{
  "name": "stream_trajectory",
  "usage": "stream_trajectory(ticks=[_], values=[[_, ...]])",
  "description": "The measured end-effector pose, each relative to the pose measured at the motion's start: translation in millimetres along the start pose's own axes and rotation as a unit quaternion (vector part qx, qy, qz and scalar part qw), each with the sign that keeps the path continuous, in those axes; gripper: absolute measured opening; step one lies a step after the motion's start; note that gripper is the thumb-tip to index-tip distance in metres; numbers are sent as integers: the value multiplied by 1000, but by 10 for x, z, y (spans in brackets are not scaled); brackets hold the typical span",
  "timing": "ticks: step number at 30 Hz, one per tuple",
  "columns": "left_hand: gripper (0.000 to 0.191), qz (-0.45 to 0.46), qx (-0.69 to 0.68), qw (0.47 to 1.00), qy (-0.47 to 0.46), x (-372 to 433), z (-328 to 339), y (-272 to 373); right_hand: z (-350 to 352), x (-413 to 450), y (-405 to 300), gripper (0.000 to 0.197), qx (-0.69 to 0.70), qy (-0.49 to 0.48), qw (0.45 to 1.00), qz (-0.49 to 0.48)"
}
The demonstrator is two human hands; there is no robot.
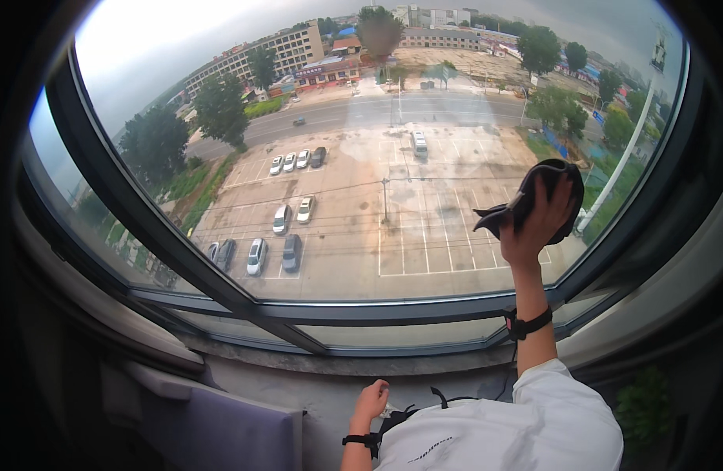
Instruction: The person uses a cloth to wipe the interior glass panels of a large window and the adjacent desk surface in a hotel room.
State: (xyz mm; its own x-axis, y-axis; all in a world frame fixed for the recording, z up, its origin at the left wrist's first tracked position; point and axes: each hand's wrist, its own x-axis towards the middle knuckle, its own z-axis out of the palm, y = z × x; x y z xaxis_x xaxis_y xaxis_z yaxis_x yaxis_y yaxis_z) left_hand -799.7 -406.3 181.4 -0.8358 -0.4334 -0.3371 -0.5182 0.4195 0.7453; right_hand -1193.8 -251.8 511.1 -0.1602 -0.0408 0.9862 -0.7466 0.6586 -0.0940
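My right hand [538, 224] is raised to the lower right of the large window pane [338, 259], with a folded dark cloth [558, 171] held under its spread fingers against or close to the glass. The cloth's loose corners stick out to the left of the hand. My left hand [373, 398] is low, near my waist, with its fingers curled; whether anything is in it cannot be made out. A black strap sits on each wrist. A hazy patch shows on the upper middle of the pane.
Dark metal window frame bars [396, 312] cross below and left of the pane. Beneath them runs a sill [349, 363]. A purple-grey padded seat or panel [232, 430] stands at the lower left, and a green plant [644, 406] at the lower right. Outside lies a parking lot with cars.
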Motion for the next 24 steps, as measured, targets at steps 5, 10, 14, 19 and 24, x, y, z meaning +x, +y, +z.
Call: stream_trajectory(ticks=[5, 10, 14, 19, 24], values=[[31, 5, -18, 999, -48, -77, 289, 299, -378, -393, 1121, 86, -25, -8, 994, 103], [31, -5, 1, 995, -97, -195, 569, 382, -522, -1102, 1560, 65, 183, 49, 937, 294], [29, -11, 14, 989, -144, -204, 802, 626, -584, -1498, 1563, 50, 282, 39, 882, 375], [27, 53, 15, 981, -187, 12, 1008, 1278, -1116, -1529, 1399, 40, 636, 160, 489, 575], [29, 114, -92, 954, -260, 407, 920, 1972, -1832, -1551, 860, 59, 770, 128, 200, 593]])
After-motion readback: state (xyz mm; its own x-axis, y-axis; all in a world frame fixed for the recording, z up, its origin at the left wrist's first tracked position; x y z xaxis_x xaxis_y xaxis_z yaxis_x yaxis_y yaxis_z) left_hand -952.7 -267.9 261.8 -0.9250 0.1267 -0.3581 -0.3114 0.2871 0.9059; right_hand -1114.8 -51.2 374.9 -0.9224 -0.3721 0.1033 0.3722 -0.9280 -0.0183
